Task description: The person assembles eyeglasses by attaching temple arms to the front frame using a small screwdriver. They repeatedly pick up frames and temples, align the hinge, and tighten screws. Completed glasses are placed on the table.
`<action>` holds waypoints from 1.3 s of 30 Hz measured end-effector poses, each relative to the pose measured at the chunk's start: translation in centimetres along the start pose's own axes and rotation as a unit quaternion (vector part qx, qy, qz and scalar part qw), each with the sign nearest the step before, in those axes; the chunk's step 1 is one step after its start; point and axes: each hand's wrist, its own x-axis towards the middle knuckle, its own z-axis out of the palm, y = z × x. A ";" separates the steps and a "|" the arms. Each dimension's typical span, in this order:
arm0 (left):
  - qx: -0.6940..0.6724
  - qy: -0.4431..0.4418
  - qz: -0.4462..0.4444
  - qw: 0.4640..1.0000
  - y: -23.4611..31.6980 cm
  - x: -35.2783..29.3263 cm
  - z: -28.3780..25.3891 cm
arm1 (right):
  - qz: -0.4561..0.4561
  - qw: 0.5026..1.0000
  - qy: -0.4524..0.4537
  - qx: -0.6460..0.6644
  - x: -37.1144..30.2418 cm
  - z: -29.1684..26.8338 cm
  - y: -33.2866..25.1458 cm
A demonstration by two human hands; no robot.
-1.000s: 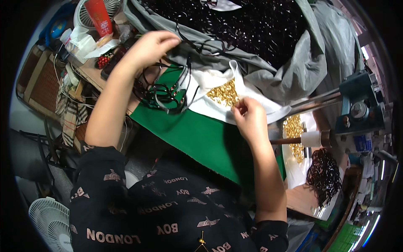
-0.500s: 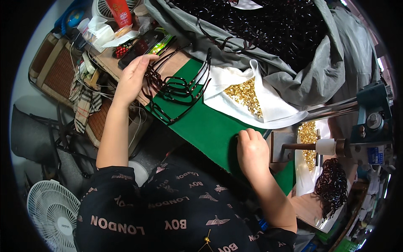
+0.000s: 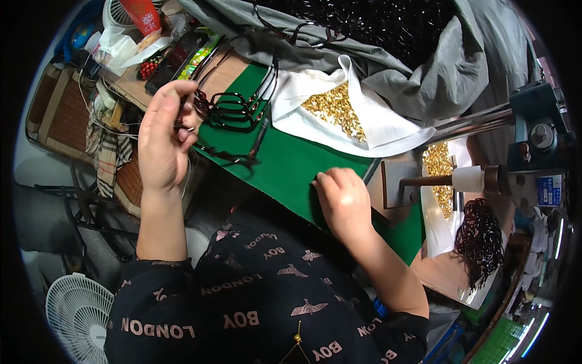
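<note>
My left hand is raised at the left end of the green mat, fingers curled round a dark eyeglass frame. That frame is smeared by motion and hangs just over the mat, one arm pointing up. Behind it, several more dark brown eyeglass frames lie in a pile with their arms spread. On the mat's near edge rests my right hand, knuckles up and fingers closed. Something small and dark shows at its fingertips, too hidden to name.
Small gold-coloured pieces lie on white cloth behind the mat. Beyond, grey cloth holds a heap of dark glossy pieces. A machine with a metal rod stands at right, beside a dark bundle.
My left hand has drawn back toward me and curled round an eyeglass frame, now clear of the pile. My right hand stays closed at the mat's edge. The whole view has shifted slightly.
</note>
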 end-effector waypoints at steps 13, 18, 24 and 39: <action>0.171 -0.404 -0.039 0.898 -1.2 -4.5 9.8 | 0.150 0.944 0.079 0.281 -0.7 -7.5 0.2; 0.220 -0.496 -0.054 0.838 -2.7 -5.5 12.7 | 0.140 0.928 0.082 0.335 -2.4 -10.3 -1.5; 0.234 -0.491 -0.046 0.838 -3.0 -6.4 13.9 | 0.127 0.909 0.130 0.376 -3.4 -10.0 -1.1; -0.020 -0.450 -0.180 0.875 -4.5 -8.2 14.8 | 0.186 0.865 0.087 0.457 -3.0 -11.4 -0.6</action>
